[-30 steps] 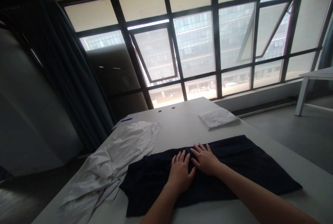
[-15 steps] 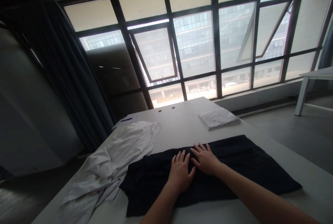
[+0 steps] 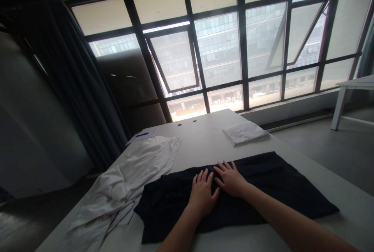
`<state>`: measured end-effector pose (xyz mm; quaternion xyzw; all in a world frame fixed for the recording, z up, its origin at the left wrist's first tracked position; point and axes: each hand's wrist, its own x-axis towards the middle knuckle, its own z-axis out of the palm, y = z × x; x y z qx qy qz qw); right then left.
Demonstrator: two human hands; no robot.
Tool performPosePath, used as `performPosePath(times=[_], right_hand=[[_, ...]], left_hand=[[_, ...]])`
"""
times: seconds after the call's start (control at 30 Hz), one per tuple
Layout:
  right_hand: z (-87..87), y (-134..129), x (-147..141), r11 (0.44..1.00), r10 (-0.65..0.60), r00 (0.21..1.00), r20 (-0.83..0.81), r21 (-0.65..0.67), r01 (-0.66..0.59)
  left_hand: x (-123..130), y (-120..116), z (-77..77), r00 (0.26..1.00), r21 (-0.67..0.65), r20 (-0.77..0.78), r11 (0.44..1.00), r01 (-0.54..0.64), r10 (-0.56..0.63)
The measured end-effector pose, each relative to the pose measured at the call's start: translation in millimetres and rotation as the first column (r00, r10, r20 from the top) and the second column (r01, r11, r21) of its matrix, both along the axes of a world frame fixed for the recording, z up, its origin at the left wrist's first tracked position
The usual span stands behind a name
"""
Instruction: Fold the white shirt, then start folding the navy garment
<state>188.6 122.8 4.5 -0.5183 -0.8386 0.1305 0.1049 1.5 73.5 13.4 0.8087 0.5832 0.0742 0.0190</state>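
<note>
A dark navy garment (image 3: 286, 185), perhaps a shirt, lies spread lengthwise across the white table (image 3: 201, 139). Both my hands rest on its middle, close beside each other. My left hand (image 3: 203, 195) lies flat with fingers stretched toward the garment's far edge. Just right of it, my right hand (image 3: 232, 180) is also flat, its fingers spread and the tips near that same edge. Neither hand grips the cloth. To the left, a rumpled white garment (image 3: 122, 185) reaches close to the navy one's left end.
A folded white cloth (image 3: 245, 132) sits near the table's right edge. At the far left lie paper and a pen (image 3: 142, 134). Beyond the table stand windows (image 3: 217, 49) and a dark curtain (image 3: 78, 88). Another white table (image 3: 340, 103) is at the right.
</note>
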Motion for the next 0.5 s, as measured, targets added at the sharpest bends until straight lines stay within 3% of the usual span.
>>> performPosePath(times=[0.5], right_hand=[[1.8,-1.7,0.9,1.000,0.003,1.000,-0.001,0.006,-0.003]], left_hand=[[-0.5,0.2,-0.7,1.000,0.009,0.025,1.000,0.010,-0.010]])
